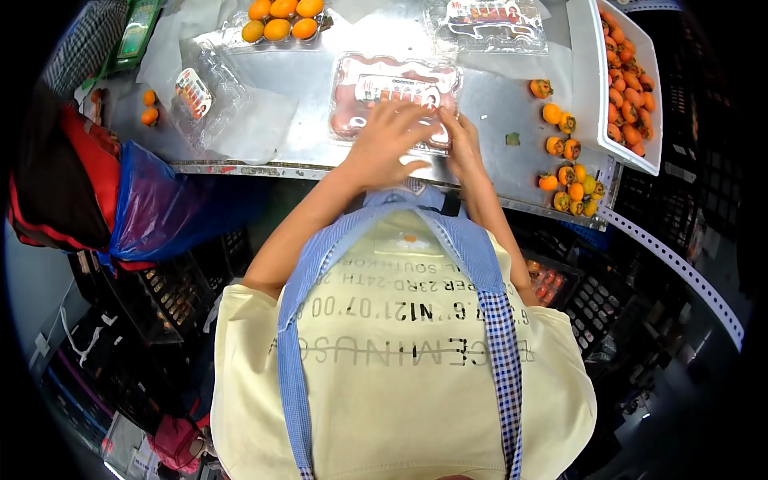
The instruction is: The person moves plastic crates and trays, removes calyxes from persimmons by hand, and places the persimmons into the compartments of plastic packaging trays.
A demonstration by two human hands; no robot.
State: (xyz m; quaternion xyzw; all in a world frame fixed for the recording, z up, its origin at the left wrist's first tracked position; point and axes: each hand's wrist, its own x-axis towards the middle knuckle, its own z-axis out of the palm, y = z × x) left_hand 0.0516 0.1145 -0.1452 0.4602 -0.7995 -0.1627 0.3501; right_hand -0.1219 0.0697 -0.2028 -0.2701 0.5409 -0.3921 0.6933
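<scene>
Clear box (394,80) sits under the spread left hand (386,146), right hand (462,146) at its edge, grip unclear, persimmons (572,150) beside white crate (588,76).

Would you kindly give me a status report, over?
Left hand over labelled pack; right hand at its right edge; loose persimmons right, clear of hands.

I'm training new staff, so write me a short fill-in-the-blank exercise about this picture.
The left hand and right hand are at a pack made of clear ____.
The crate heaped with orange fruit is coloured ____.
The fruits set in two rows at the top edge visibly number ____.
Missing words: plastic; white; six.
</scene>
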